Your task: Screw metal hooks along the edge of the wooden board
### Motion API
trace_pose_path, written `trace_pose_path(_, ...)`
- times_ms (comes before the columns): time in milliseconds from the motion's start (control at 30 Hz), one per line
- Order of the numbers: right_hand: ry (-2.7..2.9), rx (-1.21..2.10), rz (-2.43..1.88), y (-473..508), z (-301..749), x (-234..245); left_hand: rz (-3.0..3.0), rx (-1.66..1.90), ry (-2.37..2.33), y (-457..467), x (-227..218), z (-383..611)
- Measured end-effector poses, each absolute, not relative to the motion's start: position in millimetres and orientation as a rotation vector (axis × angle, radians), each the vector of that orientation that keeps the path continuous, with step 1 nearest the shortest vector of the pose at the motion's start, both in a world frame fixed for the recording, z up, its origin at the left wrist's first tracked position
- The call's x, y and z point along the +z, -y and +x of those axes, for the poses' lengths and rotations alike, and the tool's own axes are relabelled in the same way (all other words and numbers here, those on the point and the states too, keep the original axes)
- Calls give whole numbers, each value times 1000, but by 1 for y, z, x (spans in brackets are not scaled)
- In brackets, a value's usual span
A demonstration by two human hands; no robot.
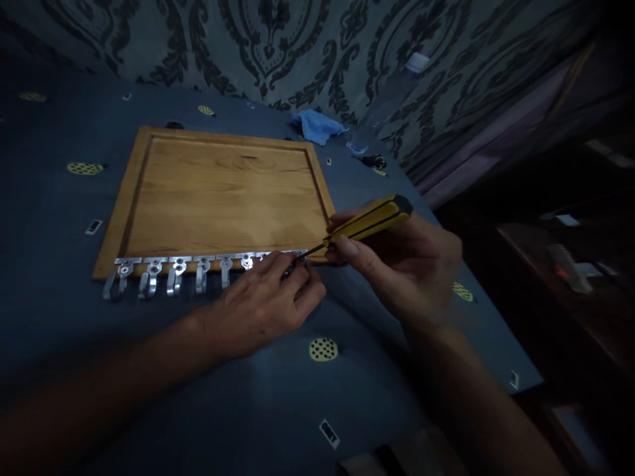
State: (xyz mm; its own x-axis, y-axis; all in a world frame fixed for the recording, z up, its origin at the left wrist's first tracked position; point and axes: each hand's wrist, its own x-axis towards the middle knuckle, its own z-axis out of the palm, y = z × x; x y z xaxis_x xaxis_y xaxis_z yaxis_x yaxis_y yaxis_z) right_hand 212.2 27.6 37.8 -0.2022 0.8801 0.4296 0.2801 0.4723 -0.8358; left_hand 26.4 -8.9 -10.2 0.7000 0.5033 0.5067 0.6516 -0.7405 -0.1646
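Note:
My right hand (411,264) grips a screwdriver (370,221) by its yellow and black handle. The shaft slants down to the left, and its tip is at the right end of a row of metal hooks (177,277). These hooks line the near edge of a framed wooden board (228,192) lying flat. Over the right part of the row rests my left hand (265,297), its fingers curled near the screwdriver's tip. Whatever those fingers pinch is hidden, and the hand covers some of the hooks.
A dark blue cloth with pineapple prints (149,410) covers the table. Behind the board lie a blue rag (318,125) and a small dark object (373,161), near a clear plastic bottle (384,106). Patterned wallpaper (272,46) rises at the back. Dark furniture (560,277) stands right.

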Motion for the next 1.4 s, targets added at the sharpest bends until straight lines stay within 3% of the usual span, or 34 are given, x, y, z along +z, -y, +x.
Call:
trace_pose_path(200, 1654, 564, -956, -31, 212, 35, -2563, -639, 875, 8, -10, 25)
trace_pose_path(667, 1759, 521, -998, -33, 215, 32, -2548, -610, 908, 10, -12, 26)
trace_pose_path(1100, 1674, 848, -981, -31, 213, 46, -2550, -622, 920, 10, -12, 27)
trace_pose_path(1400, 1697, 543, -971, -29, 210, 29, -2558, -617, 932, 11, -13, 27)
